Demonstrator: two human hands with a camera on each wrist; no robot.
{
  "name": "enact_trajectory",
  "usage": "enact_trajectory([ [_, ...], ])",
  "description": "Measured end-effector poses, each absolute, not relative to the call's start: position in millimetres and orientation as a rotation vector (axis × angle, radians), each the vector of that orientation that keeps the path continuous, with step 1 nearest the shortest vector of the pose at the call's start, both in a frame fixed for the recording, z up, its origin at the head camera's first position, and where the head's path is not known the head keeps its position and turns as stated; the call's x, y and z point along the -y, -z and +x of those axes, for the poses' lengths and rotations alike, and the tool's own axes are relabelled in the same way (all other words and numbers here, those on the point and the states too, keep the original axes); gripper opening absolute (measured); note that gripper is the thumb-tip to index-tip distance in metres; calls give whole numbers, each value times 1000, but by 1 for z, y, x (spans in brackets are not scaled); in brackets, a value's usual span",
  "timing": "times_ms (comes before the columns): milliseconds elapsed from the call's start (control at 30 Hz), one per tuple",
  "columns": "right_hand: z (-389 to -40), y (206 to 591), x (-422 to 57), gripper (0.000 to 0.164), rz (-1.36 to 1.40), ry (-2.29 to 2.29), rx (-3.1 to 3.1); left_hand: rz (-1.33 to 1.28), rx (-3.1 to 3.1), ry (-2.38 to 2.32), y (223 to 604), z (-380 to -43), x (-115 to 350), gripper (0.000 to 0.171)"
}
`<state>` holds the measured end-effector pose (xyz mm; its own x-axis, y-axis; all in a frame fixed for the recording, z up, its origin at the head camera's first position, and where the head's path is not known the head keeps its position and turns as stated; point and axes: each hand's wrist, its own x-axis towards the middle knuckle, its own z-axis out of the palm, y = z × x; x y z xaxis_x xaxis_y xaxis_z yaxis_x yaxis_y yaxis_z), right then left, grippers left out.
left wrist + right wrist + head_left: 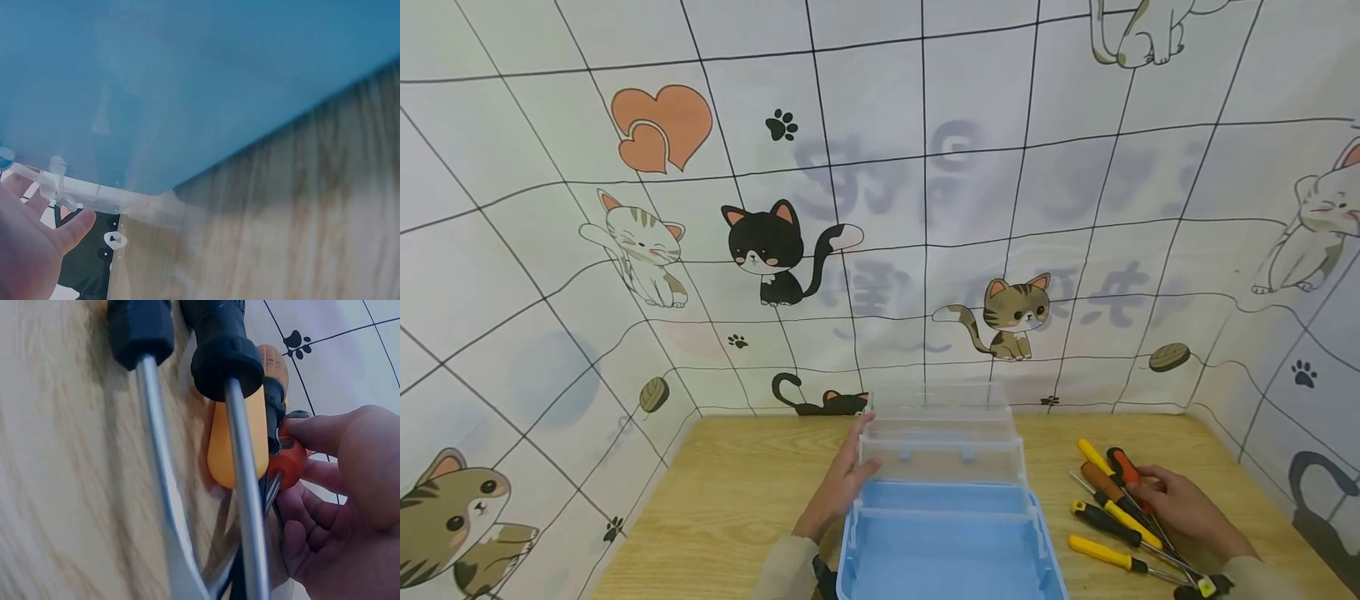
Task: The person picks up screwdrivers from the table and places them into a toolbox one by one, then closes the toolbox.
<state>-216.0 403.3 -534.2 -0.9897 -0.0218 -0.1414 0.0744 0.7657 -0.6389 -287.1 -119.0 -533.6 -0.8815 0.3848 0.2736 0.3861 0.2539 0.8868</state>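
A light blue plastic toolbox [955, 554] stands in front of me with its clear lid [943, 462] raised. My left hand [838, 487] holds the lid's left edge, the thumb and fingers on either side of it. On the right, my right hand [1187, 507] pinches the red-orange handle of a screwdriver [289, 464] between thumb and fingers. That screwdriver lies among several others, including a brown-handled screwdriver [1101, 481], a black-and-yellow screwdriver [1105, 523] and a yellow-handled screwdriver [1101, 552]. Their shafts cross near the bottom right.
A wood-grain table [715, 500] carries everything. Behind and at both sides hangs a white gridded cloth [880, 200] printed with cartoon cats. The lower part of the toolbox is cut off by the frame in the head view.
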Motion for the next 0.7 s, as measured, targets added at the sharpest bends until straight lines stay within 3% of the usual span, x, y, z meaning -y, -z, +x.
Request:
enact_trajectory([
  [500, -215, 534, -403, 59, 108, 1132, -2745, -793, 2468, 1791, 534, -288, 119, 66],
  [700, -215, 531, -403, 59, 97, 1112, -2752, -824, 2498, 1827, 517, -280, 121, 66],
])
